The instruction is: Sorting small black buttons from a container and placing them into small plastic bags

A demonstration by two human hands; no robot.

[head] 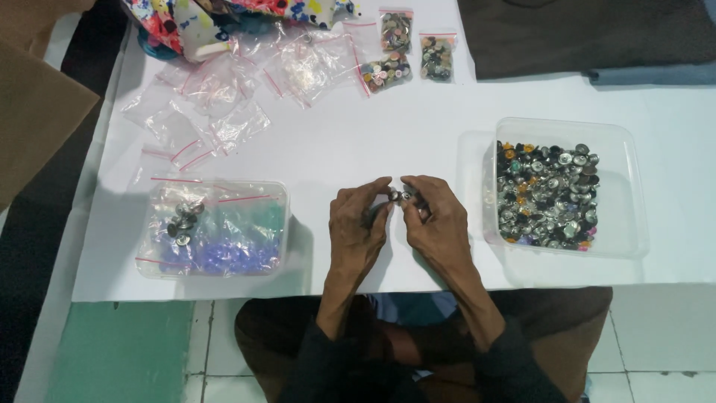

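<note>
Left hand (360,224) and right hand (436,220) each pinch small metal buttons (399,196), fingertips together; button tub (563,186) right of grip.

Both hands (399,220) pinch small metal buttons (398,196).

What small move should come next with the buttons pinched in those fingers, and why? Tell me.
Probably carry the small metal buttons left and drop them by the clear bag holding similar silver ones. Both the left hand and right hand pinch them above bare table, and the mixed tub sits on the right.
</note>
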